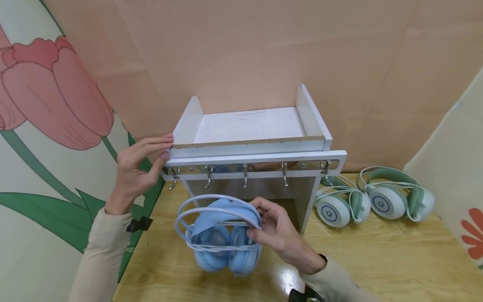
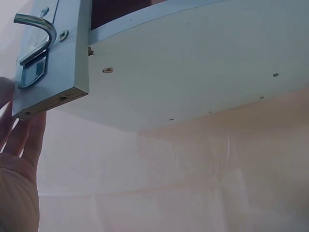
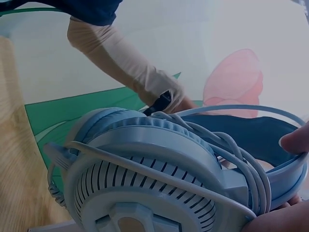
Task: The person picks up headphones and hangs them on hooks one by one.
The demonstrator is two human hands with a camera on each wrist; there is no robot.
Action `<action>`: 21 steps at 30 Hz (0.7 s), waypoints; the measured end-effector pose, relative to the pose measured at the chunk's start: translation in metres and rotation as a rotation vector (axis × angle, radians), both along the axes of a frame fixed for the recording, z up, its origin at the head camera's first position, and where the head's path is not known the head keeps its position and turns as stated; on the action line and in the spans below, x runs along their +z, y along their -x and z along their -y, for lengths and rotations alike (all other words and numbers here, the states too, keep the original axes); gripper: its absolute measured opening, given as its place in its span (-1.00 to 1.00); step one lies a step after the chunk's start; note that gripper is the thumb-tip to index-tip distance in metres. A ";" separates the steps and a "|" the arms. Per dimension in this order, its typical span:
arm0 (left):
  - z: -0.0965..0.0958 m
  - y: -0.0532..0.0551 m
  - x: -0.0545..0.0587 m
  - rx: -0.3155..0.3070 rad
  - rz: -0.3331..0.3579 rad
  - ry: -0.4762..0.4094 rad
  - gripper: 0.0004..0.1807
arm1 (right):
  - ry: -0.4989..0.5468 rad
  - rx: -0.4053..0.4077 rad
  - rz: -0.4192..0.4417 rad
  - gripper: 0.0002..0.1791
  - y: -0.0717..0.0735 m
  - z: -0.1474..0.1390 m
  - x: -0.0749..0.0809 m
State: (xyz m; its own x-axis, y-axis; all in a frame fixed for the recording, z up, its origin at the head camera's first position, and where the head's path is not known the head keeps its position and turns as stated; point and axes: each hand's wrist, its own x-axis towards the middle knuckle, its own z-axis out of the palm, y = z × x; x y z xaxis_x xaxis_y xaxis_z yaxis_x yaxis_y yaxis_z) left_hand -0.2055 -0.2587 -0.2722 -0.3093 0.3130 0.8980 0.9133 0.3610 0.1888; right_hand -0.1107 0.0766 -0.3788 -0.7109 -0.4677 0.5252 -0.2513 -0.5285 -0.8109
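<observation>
My right hand (image 1: 277, 230) pinches the headband of light blue headphones (image 1: 245, 262), holding them in front of the white shelf. Their ear cups hang downward, and a pale cable wraps around them. In the right wrist view, a slotted ear cup (image 3: 145, 183) fills the foreground, with a thumb on the band at right. My left hand (image 1: 136, 165) touches the left front corner of the white shelf (image 1: 249, 149), fingers fairly straight and thumb below. A rail (image 1: 260, 158) with several metal hooks (image 1: 245, 176) runs along the shelf's front. From the left wrist, fingers show beside the rail's end (image 2: 53, 99).
Two pairs of white and green headphones (image 1: 400, 197) lie on the wooden table (image 1: 370, 260) right of the shelf. A brown paper-like backdrop (image 1: 264, 50) stands behind. Panels with painted flowers (image 1: 56, 96) flank both sides.
</observation>
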 end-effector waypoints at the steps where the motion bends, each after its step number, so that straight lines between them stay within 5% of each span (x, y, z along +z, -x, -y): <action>1: 0.000 0.000 0.000 0.000 0.001 0.001 -0.80 | -0.002 -0.003 -0.001 -0.59 0.000 0.001 0.000; 21: 0.003 0.000 0.001 -0.127 0.107 -0.053 -0.77 | -0.020 -0.014 0.006 -0.66 0.007 0.018 0.000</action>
State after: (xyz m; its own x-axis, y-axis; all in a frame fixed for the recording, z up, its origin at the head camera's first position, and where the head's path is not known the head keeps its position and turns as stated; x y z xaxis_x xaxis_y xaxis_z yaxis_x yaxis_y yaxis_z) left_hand -0.2060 -0.2614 -0.2713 -0.3655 0.3088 0.8781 0.9244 0.2314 0.3033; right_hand -0.1181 0.0582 -0.3784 -0.7205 -0.4682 0.5116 -0.2539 -0.5084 -0.8228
